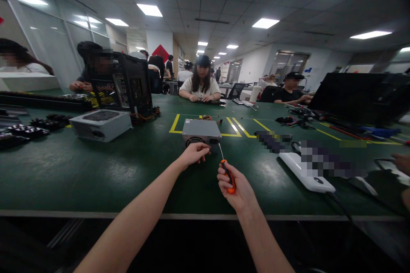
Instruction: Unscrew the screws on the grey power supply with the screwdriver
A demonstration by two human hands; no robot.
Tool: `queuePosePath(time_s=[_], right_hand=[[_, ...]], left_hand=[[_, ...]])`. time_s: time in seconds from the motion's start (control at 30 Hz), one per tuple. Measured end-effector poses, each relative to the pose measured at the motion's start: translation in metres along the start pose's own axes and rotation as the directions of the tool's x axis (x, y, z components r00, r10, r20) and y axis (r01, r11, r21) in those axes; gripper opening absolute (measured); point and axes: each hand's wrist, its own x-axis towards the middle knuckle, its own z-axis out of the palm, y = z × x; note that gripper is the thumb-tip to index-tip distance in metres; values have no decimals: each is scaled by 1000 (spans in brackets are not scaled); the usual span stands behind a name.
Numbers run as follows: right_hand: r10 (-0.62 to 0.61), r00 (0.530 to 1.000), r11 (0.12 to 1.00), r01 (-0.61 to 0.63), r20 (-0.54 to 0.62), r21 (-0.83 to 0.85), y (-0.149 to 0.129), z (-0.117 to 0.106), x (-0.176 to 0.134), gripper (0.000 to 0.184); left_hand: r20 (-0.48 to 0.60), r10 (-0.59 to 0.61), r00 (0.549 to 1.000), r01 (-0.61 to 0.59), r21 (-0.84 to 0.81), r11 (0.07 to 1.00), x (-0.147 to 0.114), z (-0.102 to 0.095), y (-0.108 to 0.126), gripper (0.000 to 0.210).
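Note:
A grey metal power supply unit (201, 128) sits on the green table in front of me, its fan grille and socket side facing me. My left hand (195, 153) is at that near side, fingers loosely bent and apart, pointing right. Nothing shows in it; whether the fingertips touch the casing is hard to tell. In my right hand (235, 183) is a screwdriver (229, 179) with an orange and black handle, gripped by closed fingers. Its thin shaft points up and left, the tip by the unit's near right corner. Cables stick out behind the unit.
Another power supply (101, 126) and an open black computer case (128, 85) stand left. A white power strip (306, 172) and a dark monitor (352, 98) are right. Yellow tape marks the table (144, 179). A person (201, 83) sits opposite; others work nearby.

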Motion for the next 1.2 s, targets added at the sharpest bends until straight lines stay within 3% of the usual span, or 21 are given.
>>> queuePosePath(time_s=[0.57, 0.7, 0.9, 1.2], right_hand=[[17, 1000, 1000, -17, 14, 7, -2, -1, -1, 16], [18, 999, 1000, -18, 32, 9, -3, -2, -3, 15], [12, 1000, 1000, -13, 26, 16, -3, -4, -1, 12], [29, 999, 999, -31, 40, 36, -5, -4, -3, 9]], left_hand=[[37, -17, 999, 18, -22, 1000, 0, 1, -1, 27], [39, -92, 995, 98, -170, 981, 6, 14, 2, 26], [32, -237, 971, 224, -471, 853, 20, 39, 15, 26], [-12, -289, 957, 231, -574, 785, 22, 44, 20, 24]])
